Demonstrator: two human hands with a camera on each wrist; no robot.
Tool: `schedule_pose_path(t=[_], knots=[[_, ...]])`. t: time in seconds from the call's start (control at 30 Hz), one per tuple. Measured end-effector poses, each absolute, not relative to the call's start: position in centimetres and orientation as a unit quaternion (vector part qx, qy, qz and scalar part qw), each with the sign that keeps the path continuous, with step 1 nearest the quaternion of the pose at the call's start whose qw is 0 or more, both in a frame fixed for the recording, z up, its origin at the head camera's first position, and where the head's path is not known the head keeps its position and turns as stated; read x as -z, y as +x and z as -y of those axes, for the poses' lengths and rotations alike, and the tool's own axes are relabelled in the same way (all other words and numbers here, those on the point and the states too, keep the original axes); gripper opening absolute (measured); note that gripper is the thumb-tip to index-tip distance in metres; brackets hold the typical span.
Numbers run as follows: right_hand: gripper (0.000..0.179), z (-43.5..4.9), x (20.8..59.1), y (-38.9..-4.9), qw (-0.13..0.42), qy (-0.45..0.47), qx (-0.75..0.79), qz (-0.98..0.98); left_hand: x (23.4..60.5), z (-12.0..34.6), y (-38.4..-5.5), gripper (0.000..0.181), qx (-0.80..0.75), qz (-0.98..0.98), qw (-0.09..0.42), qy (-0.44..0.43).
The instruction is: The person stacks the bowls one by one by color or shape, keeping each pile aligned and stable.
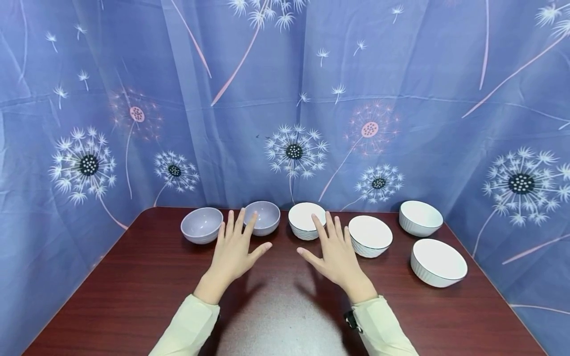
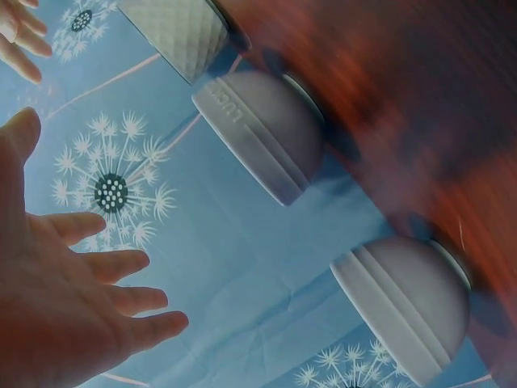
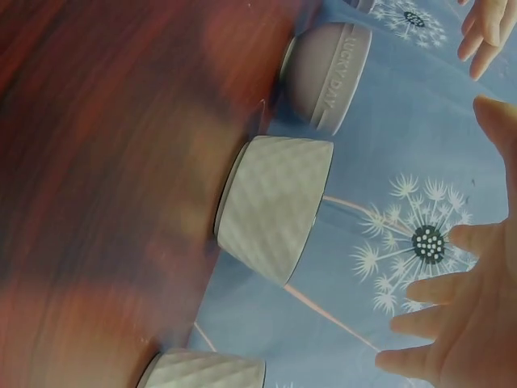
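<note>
- Hands are both spread: the left hand point(image 1: 233, 252) and right hand point(image 1: 336, 256) hang over the bench point(image 1: 285, 311) holding nothing, maybe up high so nothing gets bumped.
- Two gray bowls point(image 1: 202, 226) point(image 1: 268, 220) sit near the far edge, toward the left corner.
- Two bumpy white bowls point(image 1: 303, 218) point(image 1: 370, 235) come next, rightward.
- Two ribbed white bowls point(image 1: 420, 217) point(image 1: 438, 259) sit by the right edge.
- All stand mouth up, apart, likely so they're steady and don't knock.
</note>
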State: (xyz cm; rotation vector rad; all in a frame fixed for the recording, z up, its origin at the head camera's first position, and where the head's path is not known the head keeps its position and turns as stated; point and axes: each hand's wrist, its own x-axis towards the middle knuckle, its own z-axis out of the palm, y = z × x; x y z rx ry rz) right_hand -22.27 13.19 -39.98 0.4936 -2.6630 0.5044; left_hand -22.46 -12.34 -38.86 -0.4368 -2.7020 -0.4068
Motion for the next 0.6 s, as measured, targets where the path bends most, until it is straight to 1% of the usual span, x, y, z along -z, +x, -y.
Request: schedule_pose_path(t=[0.2,0.6], knots=[[0.085,-12.7,39.8,-22.5,0.196,0.188,-0.192,0.943,38.6,13.0,-22.7,0.079,0.152,0.955,0.202,-0.159],[0.078,-11.7,39.4,-23.1,0.194,0.208,-0.218,0.934,38.0,14.4,-23.0,0.078,0.169,0.951,0.203,-0.157]])
